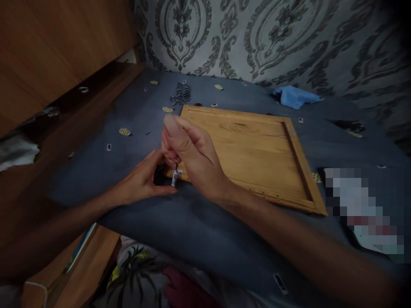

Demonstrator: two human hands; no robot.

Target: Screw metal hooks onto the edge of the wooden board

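- Right hand (195,154): fingers curled into a fist around a slim dark tool (176,167), at the wooden panel's near left corner; the fist hides the tool's handle.
- Left hand (144,179): thumb and forefinger apart, the thumb at the lower end of a silvery metal fitting (174,177); whether it grips, one cannot tell.
- Metal fitting: at the panel's near left corner, directly below the tool's tip.
- Wooden panel (247,145): lies flat on a blue patterned sheet (83,171); raised border, small dark holes along the near side.
- Cluster of dark metal pieces (182,93): just beyond the panel's far left corner.
- Blue cloth (295,96): crumpled, beyond the panel's far right corner.
- Pixelated object (362,205): right of the panel; any writing is masked.
- Cabinet (64,42): well left of the panel; its dark lower recess contains a crumpled white item (17,152) and a small shiny object (83,89).
- Patterned wallpaper (224,34): behind the panel.
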